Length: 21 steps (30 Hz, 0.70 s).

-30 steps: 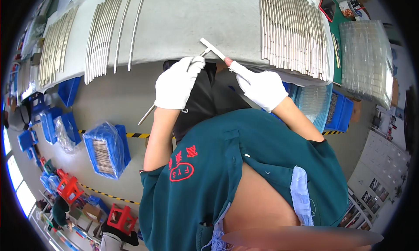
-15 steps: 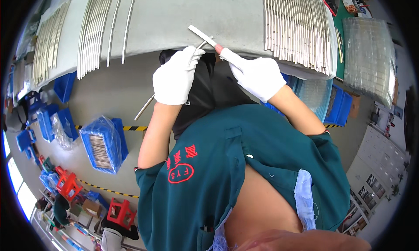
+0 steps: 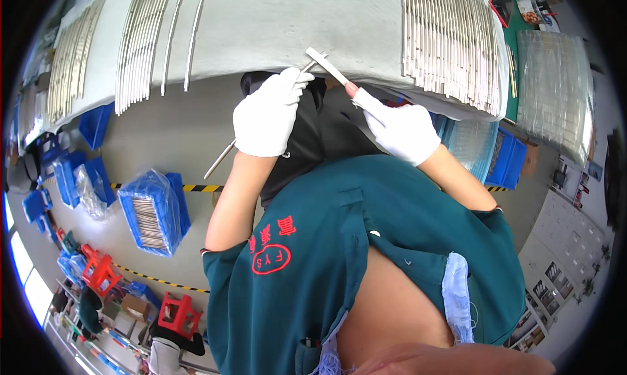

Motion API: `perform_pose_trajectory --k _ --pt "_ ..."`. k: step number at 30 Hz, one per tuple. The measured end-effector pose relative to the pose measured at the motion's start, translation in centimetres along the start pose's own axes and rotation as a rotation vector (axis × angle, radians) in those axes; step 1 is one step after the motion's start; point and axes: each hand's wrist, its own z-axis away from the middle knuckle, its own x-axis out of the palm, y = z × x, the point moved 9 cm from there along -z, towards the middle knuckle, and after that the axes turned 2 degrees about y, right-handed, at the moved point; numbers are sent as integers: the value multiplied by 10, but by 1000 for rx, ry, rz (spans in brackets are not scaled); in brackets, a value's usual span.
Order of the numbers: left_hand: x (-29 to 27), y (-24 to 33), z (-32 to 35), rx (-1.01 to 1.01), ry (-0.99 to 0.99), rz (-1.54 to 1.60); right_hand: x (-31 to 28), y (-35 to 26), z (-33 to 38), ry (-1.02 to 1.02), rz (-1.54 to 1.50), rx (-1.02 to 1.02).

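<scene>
On the left chest of the person's teal shirt (image 3: 307, 205), red stitching is showing; a few Chinese characters (image 3: 286, 225) are running in a slanting row, the last being partly lost in a fold; just below them a red oval (image 3: 272, 260) is enclosing a short set of Latin capitals; on the floor, black-and-yellow hazard tape (image 3: 204, 188) is marking a line behind the person, and a second strip (image 3: 160, 283) is crossing farther back; print on a packet (image 3: 528, 13) at upper right is appearing too small to read.

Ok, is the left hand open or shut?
Shut: the left hand is curled around a thin metal rod, which sticks out both sides.
</scene>
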Motion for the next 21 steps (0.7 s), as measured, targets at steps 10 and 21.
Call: perform_pose_trajectory --k 10,21 --pt "-1 2 2 46 42 16 1 2 3 10 -31 46" --pt "0 1 2 -23 -15 33 7 5 -11 51 9 -103"
